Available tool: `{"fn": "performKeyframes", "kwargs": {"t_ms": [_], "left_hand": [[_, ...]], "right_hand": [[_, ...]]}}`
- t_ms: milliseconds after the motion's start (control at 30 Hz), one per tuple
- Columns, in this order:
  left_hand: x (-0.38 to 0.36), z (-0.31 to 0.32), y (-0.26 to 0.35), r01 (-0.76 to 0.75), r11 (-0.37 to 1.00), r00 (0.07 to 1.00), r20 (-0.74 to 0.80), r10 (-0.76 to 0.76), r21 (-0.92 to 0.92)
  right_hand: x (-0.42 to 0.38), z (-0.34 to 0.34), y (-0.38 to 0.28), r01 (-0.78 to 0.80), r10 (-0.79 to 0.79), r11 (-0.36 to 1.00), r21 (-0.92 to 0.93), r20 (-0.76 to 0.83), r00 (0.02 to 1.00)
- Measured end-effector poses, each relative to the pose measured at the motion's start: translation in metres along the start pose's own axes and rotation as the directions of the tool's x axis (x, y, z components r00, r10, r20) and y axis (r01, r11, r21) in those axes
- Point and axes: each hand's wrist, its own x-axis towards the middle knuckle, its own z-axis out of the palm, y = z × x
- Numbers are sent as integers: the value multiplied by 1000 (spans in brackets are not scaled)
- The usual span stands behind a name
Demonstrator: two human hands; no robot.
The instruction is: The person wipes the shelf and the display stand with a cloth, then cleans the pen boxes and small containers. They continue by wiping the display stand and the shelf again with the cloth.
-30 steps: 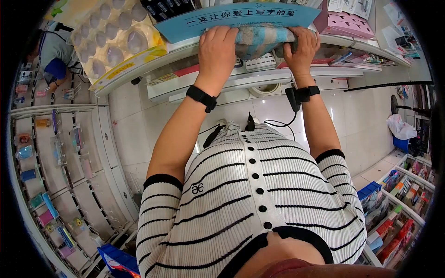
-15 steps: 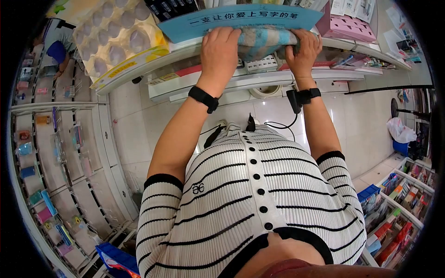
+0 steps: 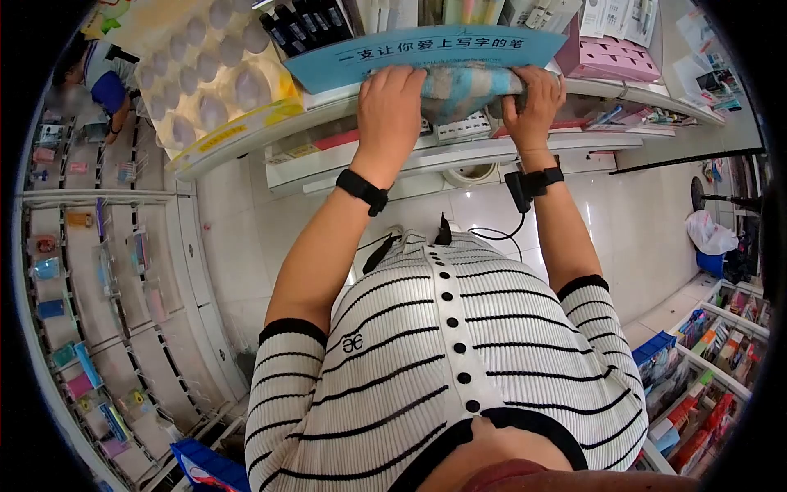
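Shelving [image 3: 123, 271] opened things on the far left, small packets hung all down its pale panels, and above it another person in a blue top [image 3: 106, 90] bent in with an arm reaching down toward the goods. Next across came a yellow display box [image 3: 221, 141] with clear round domes, tilted at the end of the white shelf [image 3: 332, 100]. Black upright items [image 3: 303, 25] stood just beyond, behind a blue sign [image 3: 352, 72] that ran along the shelf front with a line of dark Chinese characters.

Then the main action! A black band [image 3: 361, 192] circled the left wrist, and the left hand [image 3: 392, 115] came over the cloth's left end, fingers bent forward side by side, tips and thumb out of sight, so whether it was clamped there I could not tell. Centre stage, the grey-and-blue checked cloth [image 3: 467, 94] lay bunched along the shelf edge, right between the two hands and in front of the sign's lower part. Below it showed a white box [image 3: 466, 129] with dark marks. And the right hand [image 3: 537, 107] had its end, thumb beneath and fingers above, closed on the fabric; a black wrist device [image 3: 529, 187] sat behind it. Past that, a pink box [image 3: 608, 59] stood on the shelf, and farther right a white plastic bag [image 3: 710, 234] rested near the floor.
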Motion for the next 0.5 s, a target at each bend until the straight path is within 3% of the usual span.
{"fn": "performKeyframes", "kwargs": {"t_ms": [500], "left_hand": [[1,3,-1,-20,1000,999,-48,21,6]], "right_hand": [[0,1,1,-17,17,1000,-6,-5,1000]]}}
